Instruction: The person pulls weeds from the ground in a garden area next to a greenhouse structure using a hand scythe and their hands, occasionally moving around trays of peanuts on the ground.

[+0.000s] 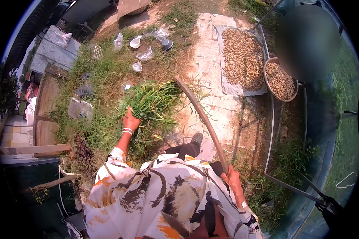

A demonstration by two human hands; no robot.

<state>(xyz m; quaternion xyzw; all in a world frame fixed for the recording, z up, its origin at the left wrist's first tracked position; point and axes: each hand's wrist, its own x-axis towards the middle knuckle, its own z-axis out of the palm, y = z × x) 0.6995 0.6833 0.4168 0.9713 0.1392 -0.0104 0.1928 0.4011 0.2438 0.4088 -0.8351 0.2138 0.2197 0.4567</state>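
My left hand (131,121) is closed around a thick bunch of cut green grass (152,100), its long blades spreading to the right. My right hand (233,179) grips the lower end of a long, slightly curved wooden handle (202,115). The handle's far end reaches the right side of the bunch. Any blade or head there is hidden by the grass, so I cannot tell which tool it is. Below the bunch, my shoe (197,138) is on the ground beside the pale strip.
Peanuts in their shells lie on a sheet (227,88), with more in a round basket (267,82) on the right. A pale paved strip (209,77) runs ahead. Bowls (135,43) and plastic bags (145,54) litter the grass. Metal rails (270,131) border the right side.
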